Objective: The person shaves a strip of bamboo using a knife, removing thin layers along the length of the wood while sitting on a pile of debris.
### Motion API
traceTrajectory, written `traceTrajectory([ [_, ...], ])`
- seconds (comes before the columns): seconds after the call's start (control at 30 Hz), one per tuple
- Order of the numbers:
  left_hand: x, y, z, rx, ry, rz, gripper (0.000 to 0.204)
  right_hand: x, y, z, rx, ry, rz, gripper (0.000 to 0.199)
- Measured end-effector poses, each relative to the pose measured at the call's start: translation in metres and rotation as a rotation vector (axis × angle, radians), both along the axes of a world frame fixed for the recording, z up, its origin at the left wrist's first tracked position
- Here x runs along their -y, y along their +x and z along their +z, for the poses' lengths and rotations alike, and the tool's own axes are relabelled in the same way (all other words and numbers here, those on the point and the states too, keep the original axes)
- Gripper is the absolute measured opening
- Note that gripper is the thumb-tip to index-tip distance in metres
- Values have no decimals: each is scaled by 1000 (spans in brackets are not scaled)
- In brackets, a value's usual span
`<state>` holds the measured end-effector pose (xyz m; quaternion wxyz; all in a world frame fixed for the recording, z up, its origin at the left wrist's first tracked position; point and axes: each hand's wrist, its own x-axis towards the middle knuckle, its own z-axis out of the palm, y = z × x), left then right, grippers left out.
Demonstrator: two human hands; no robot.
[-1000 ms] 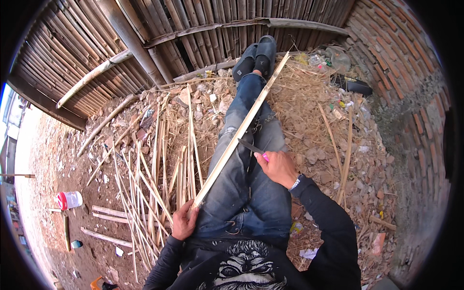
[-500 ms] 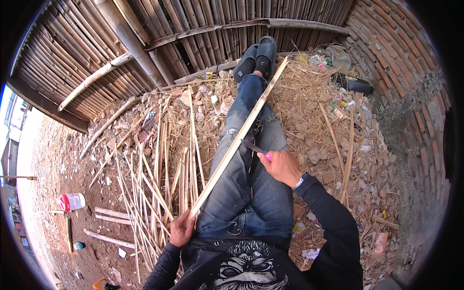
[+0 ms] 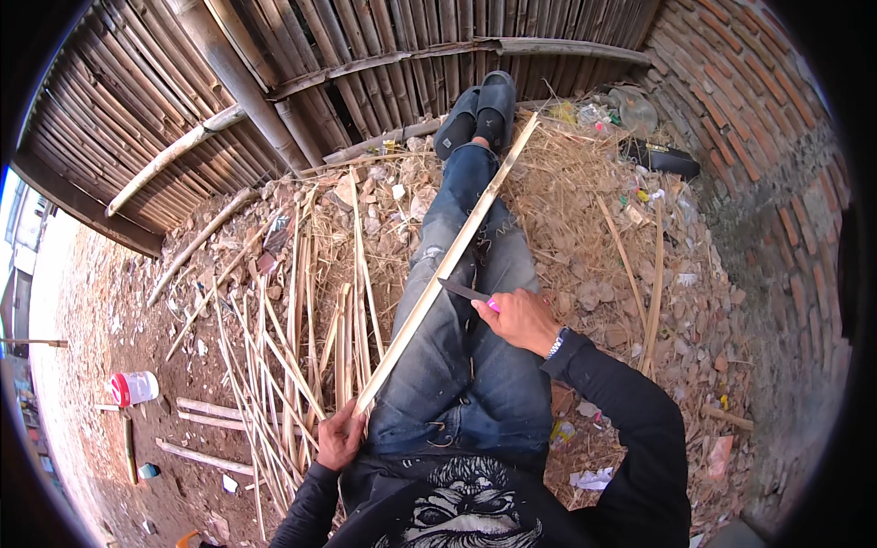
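I sit on the ground with my jeans-clad legs [image 3: 457,347] stretched out. A long pale bamboo strip [image 3: 448,265] lies slanted across my lap, reaching toward my dark shoes [image 3: 480,114]. My left hand [image 3: 338,438] grips its near end beside my hip. My right hand [image 3: 521,320] holds a knife with a pink handle and a dark blade [image 3: 461,290]. The blade tip rests against the strip at about its middle.
A pile of split bamboo strips [image 3: 292,347] lies to my left on dirt and rubble. Straw and litter cover the ground to the right, by a brick wall [image 3: 767,183]. A bamboo fence [image 3: 274,82] stands ahead. A white and red jar [image 3: 132,388] sits far left.
My right hand has slid the knife along the strip, from beside my knee toward my lap. The left hand keeps its grip on the strip's near end.
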<state>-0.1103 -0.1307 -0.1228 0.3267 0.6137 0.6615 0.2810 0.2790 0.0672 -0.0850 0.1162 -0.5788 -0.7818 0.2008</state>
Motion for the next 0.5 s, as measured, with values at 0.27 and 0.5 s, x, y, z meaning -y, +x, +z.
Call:
traceTrajectory([
  [0.27, -1, -5, 1, 25, -31, -9, 40, -17, 8, 0, 18, 85, -55, 61],
  [0.5, -2, -17, -2, 95, -42, -12, 39, -62, 44, 9, 0, 80, -317, 61],
])
